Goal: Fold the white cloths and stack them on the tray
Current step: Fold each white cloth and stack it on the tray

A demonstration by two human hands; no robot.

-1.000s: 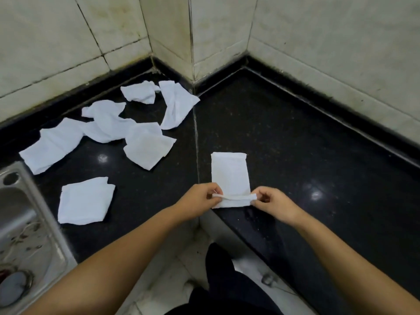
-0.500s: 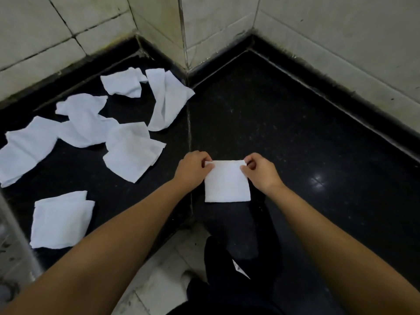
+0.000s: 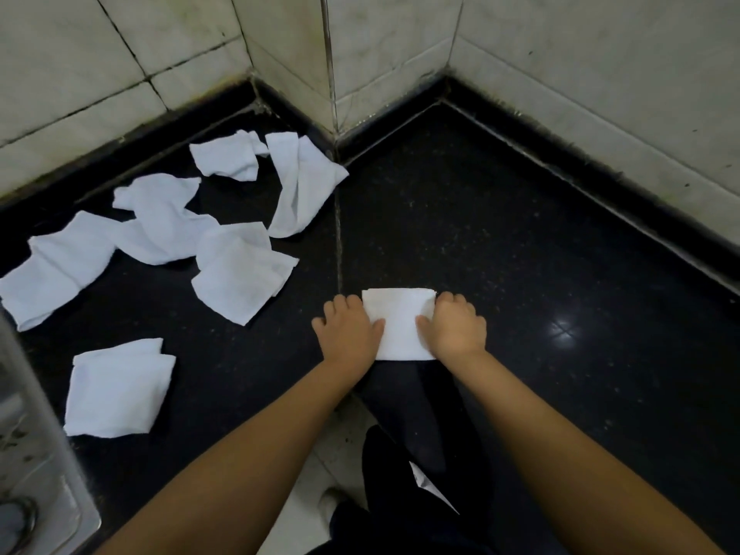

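Your left hand (image 3: 349,329) and right hand (image 3: 455,328) are lying palm-down on either side edge of the folded cloth (image 3: 400,324), fingers only loosely bent and flattening it, thumbs pointing inward across the fabric. The cloth is lying flat on the dark bench (image 3: 520,274), close to its front edge and just right of the seam in the stone. It is nearly square; its slightly longer side is running away from you, toward the wall corner. Off to your left, unfolded cloths (image 3: 168,230) are lying crumpled in a loose scatter, and one roughly folded cloth (image 3: 116,388) is sitting beside the steel sink (image 3: 44,454).
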